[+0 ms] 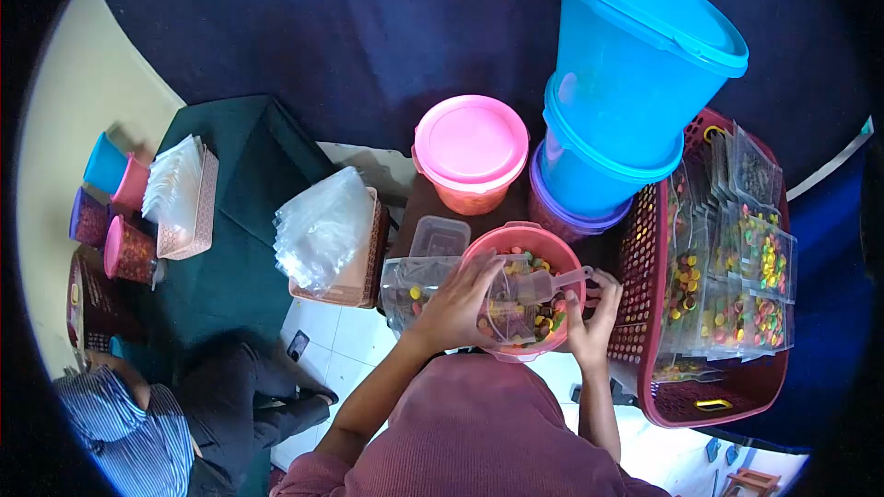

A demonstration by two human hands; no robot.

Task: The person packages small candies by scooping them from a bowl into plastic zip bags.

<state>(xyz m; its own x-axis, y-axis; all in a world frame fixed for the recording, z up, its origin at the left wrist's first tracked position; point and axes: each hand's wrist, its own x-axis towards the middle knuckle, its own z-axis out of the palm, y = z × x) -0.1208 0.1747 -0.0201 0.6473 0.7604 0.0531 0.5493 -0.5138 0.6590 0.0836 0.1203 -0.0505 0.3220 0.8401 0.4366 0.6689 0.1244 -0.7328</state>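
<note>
My left hand [459, 304] is closed on a clear plastic bag [405, 293] with some colourful candies inside, held over the pink tub [562, 244]. In my right hand [594, 317] is the handle of a clear scoop [539, 287], its head at the mouth of the bag. Red, yellow and green candies [552, 320] lie in the tub below. Part of the bag is hidden behind my left fingers. A small clear container [440, 237] stands behind the bag.
A pink-lidded tub [471, 143] and stacked blue tubs [617, 110] stand behind. Filled bags [760, 253] fill a maroon basket [645, 313] at right. Empty bags [322, 230] lie on a basket at left. Another person [138, 433] sits at lower left.
</note>
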